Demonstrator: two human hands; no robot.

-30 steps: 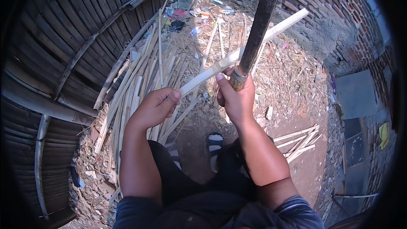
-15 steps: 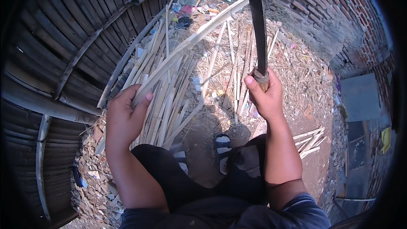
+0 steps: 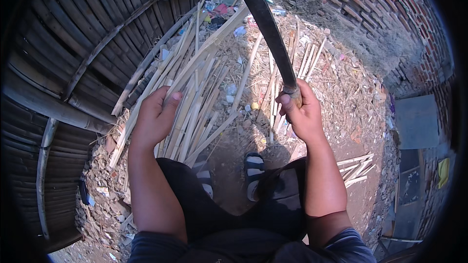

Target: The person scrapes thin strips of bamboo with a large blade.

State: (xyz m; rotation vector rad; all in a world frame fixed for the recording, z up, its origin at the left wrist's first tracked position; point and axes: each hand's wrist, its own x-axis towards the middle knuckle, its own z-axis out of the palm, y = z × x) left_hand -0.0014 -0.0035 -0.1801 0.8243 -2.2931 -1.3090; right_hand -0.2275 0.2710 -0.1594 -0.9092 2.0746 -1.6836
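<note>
My left hand [image 3: 155, 119] is closed around the lower end of a long pale split bamboo strip [image 3: 214, 40], thumb along its side. The strip slants up and to the right, out past the top edge of the picture. My right hand [image 3: 306, 114] is wrapped round the short wooden handle of a machete [image 3: 269, 31]. Its long dark blade points up and leans left, and its upper part overlaps the strip in this view. Whether blade and strip touch, I cannot tell.
Many split bamboo strips [image 3: 192, 117] lie heaped ahead on the left, with a smaller stack [image 3: 355, 168] at my right. Litter and shavings [image 3: 336, 100] cover the ground. A bamboo wall [image 3: 63, 58] stands left, a brick wall [image 3: 363, 0] far right. My sandalled feet [image 3: 254, 170] are below.
The machete has swung from near upright to a leftward lean, its blade now crossing in front of the strip. My left hand has shifted slightly up and right, and the strip has become steeper.
</note>
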